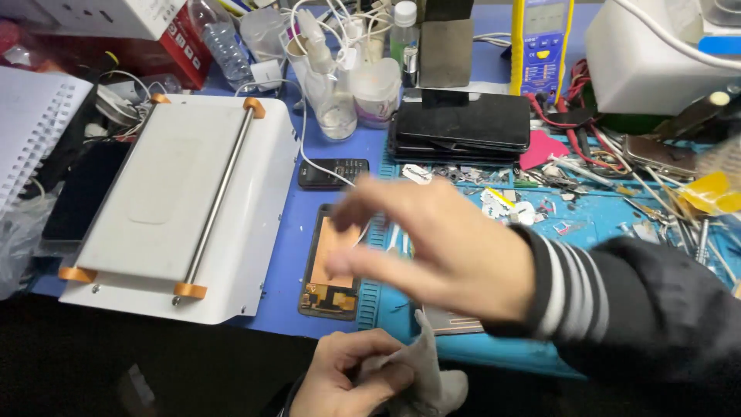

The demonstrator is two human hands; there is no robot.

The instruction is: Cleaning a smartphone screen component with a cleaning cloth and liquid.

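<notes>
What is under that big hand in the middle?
Under the right hand lies an opened phone, back side up, on the blue mat. The hand covers the phone's right edge and whatever else lies beneath.

The blue-topped counter [293, 232] was crowded. A white slab-shaped machine with a steel rod and orange end caps [181, 205] sat at its left, beside a white spiral-bound notebook [35, 123]. A small black keypad phone [332, 172] lay near the middle, an opened black phone screen with copper backing [328, 266] just below it. A teal ribbed work mat [587, 224] at the right carried a stack of black phones [461, 127] and scattered small parts [525, 208].
</notes>
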